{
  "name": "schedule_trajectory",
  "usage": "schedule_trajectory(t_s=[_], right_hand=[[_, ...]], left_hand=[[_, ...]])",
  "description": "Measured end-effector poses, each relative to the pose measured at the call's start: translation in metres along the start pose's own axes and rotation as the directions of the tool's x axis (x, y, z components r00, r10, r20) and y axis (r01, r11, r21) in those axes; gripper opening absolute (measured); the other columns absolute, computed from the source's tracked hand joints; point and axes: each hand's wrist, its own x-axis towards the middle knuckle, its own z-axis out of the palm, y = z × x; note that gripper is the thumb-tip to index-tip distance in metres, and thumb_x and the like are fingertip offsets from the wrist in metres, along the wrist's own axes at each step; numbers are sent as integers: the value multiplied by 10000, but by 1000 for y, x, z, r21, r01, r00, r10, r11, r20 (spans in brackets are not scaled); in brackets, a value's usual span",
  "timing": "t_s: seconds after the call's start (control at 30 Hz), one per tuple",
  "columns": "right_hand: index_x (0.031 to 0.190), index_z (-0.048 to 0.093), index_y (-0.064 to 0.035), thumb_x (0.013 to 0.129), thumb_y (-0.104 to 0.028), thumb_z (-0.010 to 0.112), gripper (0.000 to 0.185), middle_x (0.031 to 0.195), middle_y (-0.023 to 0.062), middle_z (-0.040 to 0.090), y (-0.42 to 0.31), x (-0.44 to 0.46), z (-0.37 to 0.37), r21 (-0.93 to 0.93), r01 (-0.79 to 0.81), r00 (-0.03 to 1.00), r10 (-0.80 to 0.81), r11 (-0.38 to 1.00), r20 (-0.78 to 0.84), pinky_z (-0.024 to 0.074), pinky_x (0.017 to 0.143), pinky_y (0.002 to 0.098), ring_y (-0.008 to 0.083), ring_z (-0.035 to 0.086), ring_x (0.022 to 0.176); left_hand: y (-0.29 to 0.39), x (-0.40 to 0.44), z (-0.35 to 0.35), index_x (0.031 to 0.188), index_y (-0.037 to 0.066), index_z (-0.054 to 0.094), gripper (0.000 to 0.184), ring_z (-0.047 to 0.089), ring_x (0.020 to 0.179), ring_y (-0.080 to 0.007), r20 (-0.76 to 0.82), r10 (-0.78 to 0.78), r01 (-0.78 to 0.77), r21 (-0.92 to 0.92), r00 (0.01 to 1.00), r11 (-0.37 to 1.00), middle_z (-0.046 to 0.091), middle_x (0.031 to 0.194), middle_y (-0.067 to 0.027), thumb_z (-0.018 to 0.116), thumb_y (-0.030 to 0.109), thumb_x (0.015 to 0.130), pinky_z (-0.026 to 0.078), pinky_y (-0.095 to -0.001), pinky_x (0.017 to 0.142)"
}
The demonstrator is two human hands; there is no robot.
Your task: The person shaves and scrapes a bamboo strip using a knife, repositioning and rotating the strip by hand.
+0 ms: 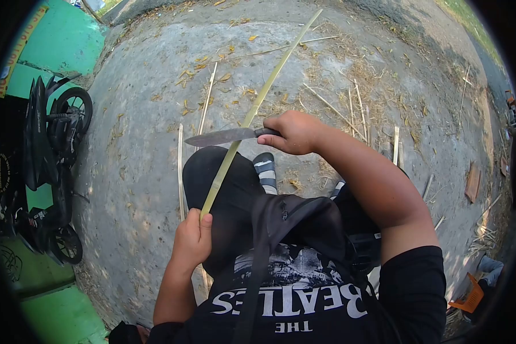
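A long pale green strip (262,94) slants from the lower left up toward the top of the view. Its lower end is gripped in my left hand (193,238), thumb along the strip. My right hand (292,132) is closed round the dark handle of a knife (222,137). The blade points left and lies across the strip, just above my dark-clothed knee (203,166). Whether its edge cuts into the strip cannot be made out.
Thin sticks (208,97) and dry leaves are scattered over the concrete ground (137,114). A black motorcycle (57,132) stands at the left by a green wall. A reddish-brown piece (473,182) lies at the right, with an orange object (470,293) below it. My sandalled foot (265,172) is ahead.
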Motion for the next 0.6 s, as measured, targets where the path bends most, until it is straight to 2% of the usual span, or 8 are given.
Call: schedule_trajectory(t_s=[0.1, 0.2, 0.33, 0.43, 0.53, 0.6], right_hand=[[972, 647, -56, 1014, -573, 560, 526, 757, 220, 661, -3, 0, 13, 11, 105, 982, -102, 994, -161, 517, 704, 550, 466, 667, 793], [977, 652, -54, 1019, -548, 569, 503, 758, 218, 661, -16, -9, 5, -93, 115, 992, -119, 989, -38, 514, 698, 540, 464, 662, 781], [964, 645, -48, 1025, -526, 574, 487, 748, 225, 652, 11, 1, -1, 18, -20, 989, 22, 1000, -143, 506, 699, 537, 465, 654, 767], [1006, 692, -52, 1019, -603, 527, 576, 847, 219, 703, 4, -1, -4, -33, -4, 996, 1, 999, -91, 539, 784, 537, 438, 690, 875], [1004, 691, -44, 1023, -596, 528, 576, 840, 224, 698, -22, -8, 0, -86, 41, 999, -40, 995, 5, 533, 774, 534, 442, 685, 862], [993, 688, -40, 1026, -594, 524, 579, 838, 226, 697, -7, -5, 1, 1, -3, 998, 3, 1000, -58, 529, 769, 534, 441, 685, 860]], left_hand=[[0, 0, -2, 910, 6, 513, 360, 605, 658, -488, 6, 0, -1, 26, 1000, 1000, 584, 685, -246, 512, 315, 1094, 449, -505, 577], [-4, 2, -1, 908, 5, 511, 364, 613, 665, -489, 11, 4, -5, 28, 1000, 1000, 588, 687, -249, 509, 318, 1095, 451, -505, 579], [1, 0, -1, 907, 6, 510, 364, 620, 672, -493, 9, -6, 6, 14, 1000, 1000, 590, 687, -253, 506, 318, 1095, 452, -510, 580], [-1, 1, -3, 907, 9, 511, 359, 620, 670, -493, 22, -16, 15, 17, 1000, 1000, 587, 683, -251, 506, 315, 1095, 451, -512, 579], [-2, 2, -2, 906, 11, 512, 356, 615, 659, -488, 13, -16, 16, 10, 1000, 1000, 581, 673, -241, 509, 313, 1095, 449, -508, 574], [-3, 0, 0, 903, 12, 511, 356, 610, 643, -479, 12, -8, 8, -7, 1000, 1000, 574, 663, -232, 510, 311, 1096, 446, -500, 567]])
